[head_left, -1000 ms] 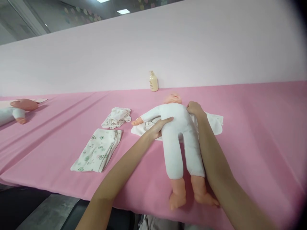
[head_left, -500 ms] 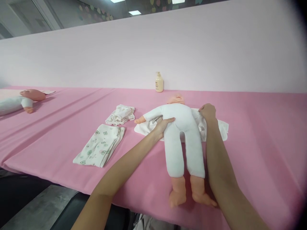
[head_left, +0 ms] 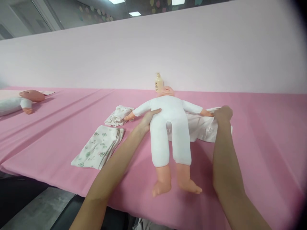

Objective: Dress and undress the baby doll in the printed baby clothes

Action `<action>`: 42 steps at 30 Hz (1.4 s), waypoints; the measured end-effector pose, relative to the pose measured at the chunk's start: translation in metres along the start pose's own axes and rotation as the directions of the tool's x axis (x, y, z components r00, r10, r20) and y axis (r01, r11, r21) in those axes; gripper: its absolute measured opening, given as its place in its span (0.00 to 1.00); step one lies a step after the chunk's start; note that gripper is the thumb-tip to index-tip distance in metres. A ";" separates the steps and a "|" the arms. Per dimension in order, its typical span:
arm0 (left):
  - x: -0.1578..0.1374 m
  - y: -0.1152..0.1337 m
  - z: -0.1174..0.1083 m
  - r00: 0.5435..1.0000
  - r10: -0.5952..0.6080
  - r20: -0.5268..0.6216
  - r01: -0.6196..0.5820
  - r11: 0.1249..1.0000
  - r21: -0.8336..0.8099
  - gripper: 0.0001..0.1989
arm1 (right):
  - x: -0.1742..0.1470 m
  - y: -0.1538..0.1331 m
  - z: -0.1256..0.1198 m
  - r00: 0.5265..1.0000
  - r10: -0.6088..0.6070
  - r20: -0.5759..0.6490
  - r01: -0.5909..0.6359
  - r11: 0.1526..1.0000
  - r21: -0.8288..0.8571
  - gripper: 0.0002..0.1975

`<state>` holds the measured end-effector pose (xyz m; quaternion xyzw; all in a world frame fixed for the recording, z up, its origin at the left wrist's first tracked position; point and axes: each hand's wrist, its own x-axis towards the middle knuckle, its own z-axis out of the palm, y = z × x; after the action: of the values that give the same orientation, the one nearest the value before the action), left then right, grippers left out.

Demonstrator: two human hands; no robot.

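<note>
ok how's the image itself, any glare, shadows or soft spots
Head view: bright ceiling lights at the top; head view: soft shadow on the pink cover beside the legs of the doll; head view: upper right corner dark, lettering on the bottle too small to read.

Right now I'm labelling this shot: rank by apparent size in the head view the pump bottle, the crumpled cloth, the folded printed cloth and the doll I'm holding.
1. Doll, by far
2. Folded printed cloth
3. Crumpled cloth, partly covered
4. Pump bottle, partly hidden
</note>
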<state>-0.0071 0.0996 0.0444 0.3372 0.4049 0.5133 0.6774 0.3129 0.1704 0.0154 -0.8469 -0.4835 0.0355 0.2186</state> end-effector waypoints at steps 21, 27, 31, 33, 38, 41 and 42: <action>-0.017 0.050 -0.015 0.960 0.278 0.015 -0.278 0.954 0.113 0.25 | -0.116 -0.140 -0.026 0.520 -0.770 0.371 -0.145 0.348 0.926 0.25; -0.013 0.052 -0.027 0.933 0.340 0.114 -0.356 0.918 0.173 0.30 | -0.121 -0.158 0.010 0.597 -0.724 0.345 -0.468 0.034 0.883 0.19; -0.010 0.054 -0.041 0.938 0.288 0.194 -0.337 0.890 0.308 0.35 | -0.116 -0.161 0.032 0.641 -0.654 0.401 -0.492 0.051 0.869 0.18; -0.010 0.054 -0.049 0.949 0.195 0.249 -0.285 0.867 0.409 0.39 | -0.111 -0.161 0.042 0.688 -0.590 0.423 -0.498 0.039 0.866 0.16; -0.008 0.050 -0.061 0.951 0.091 0.296 -0.250 0.790 0.560 0.50 | -0.100 -0.161 0.062 0.710 -0.537 0.456 -0.546 -0.011 0.838 0.12; -0.002 0.043 -0.061 0.958 0.166 0.233 -0.272 0.781 0.563 0.47 | -0.098 -0.165 0.073 0.672 -0.569 0.475 -0.571 0.011 0.821 0.12; 0.000 0.040 -0.061 0.960 0.203 0.192 -0.277 0.784 0.556 0.46 | -0.097 -0.166 0.076 0.664 -0.578 0.474 -0.578 0.004 0.816 0.12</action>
<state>-0.0790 0.1122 0.0521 0.6058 0.4531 0.4269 0.4955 0.1068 0.1876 -0.0009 -0.3208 -0.3438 0.7087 0.5259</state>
